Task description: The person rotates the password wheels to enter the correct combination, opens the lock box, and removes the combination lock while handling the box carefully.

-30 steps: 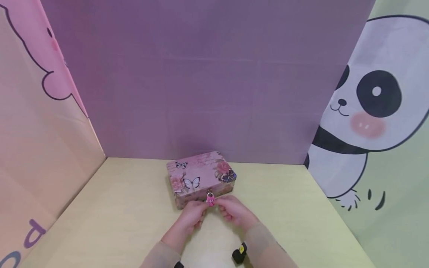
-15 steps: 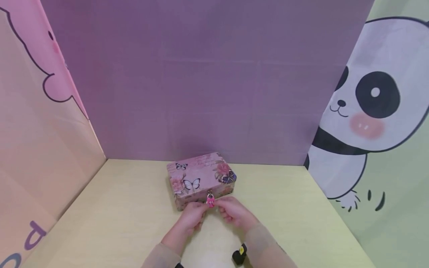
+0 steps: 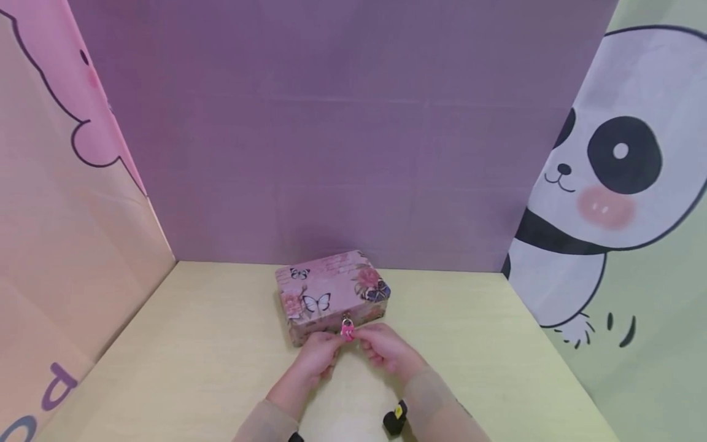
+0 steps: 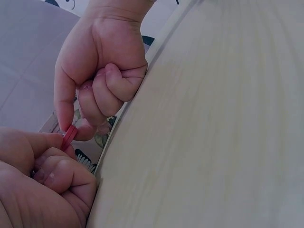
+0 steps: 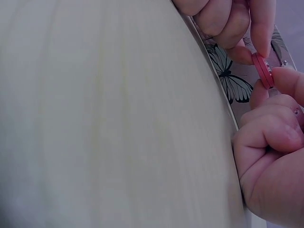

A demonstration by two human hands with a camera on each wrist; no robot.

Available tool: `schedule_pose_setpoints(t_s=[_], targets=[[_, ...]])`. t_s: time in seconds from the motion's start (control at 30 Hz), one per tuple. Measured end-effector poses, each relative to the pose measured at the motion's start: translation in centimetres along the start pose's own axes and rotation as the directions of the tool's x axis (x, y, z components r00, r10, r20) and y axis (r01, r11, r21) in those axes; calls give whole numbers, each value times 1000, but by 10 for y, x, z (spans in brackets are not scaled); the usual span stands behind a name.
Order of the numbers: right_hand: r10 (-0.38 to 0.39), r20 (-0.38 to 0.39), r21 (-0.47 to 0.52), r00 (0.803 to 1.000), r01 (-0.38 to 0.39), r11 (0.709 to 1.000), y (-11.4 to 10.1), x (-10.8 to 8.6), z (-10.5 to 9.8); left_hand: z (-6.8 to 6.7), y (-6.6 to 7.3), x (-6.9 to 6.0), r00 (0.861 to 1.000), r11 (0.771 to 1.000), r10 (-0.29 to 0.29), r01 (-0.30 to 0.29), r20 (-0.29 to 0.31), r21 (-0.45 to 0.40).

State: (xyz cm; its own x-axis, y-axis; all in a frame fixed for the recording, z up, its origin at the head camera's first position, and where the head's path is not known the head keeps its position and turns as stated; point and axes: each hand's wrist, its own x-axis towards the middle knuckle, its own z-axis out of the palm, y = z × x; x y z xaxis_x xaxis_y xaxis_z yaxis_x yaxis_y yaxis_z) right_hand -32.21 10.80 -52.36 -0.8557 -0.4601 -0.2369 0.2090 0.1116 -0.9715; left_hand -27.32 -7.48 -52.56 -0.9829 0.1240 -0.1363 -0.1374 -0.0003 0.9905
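A pink padlock [image 3: 347, 330] hangs by its silver shackle at the front of a pink box [image 3: 334, 285] printed with butterflies and flowers; the lid is down. The left hand [image 3: 317, 356] pinches the padlock's left edge between thumb and forefinger, other fingers curled. From the right, the right hand [image 3: 389, 350] pinches the opposite edge in the same way. In the left wrist view the red-pink padlock [image 4: 69, 137] shows edge-on between both hands' fingertips. The right wrist view also shows the padlock [image 5: 262, 70] held from both sides, the box's butterfly print behind it.
The box stands on a pale wooden table [image 3: 221, 344] near its back edge, in front of a purple backdrop [image 3: 342, 135]. A panda print covers the right wall [image 3: 652, 294]. A black object with a yellow mark [image 3: 394, 422] is beside the right sleeve.
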Motion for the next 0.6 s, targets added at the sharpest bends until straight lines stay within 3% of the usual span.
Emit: schedule_pose_setpoints(t_s=[0.6], targets=[[10,2,-22,1000,-10,1000,-1,0,1,0,1,0,1000,1000,7,-7,-1,5]])
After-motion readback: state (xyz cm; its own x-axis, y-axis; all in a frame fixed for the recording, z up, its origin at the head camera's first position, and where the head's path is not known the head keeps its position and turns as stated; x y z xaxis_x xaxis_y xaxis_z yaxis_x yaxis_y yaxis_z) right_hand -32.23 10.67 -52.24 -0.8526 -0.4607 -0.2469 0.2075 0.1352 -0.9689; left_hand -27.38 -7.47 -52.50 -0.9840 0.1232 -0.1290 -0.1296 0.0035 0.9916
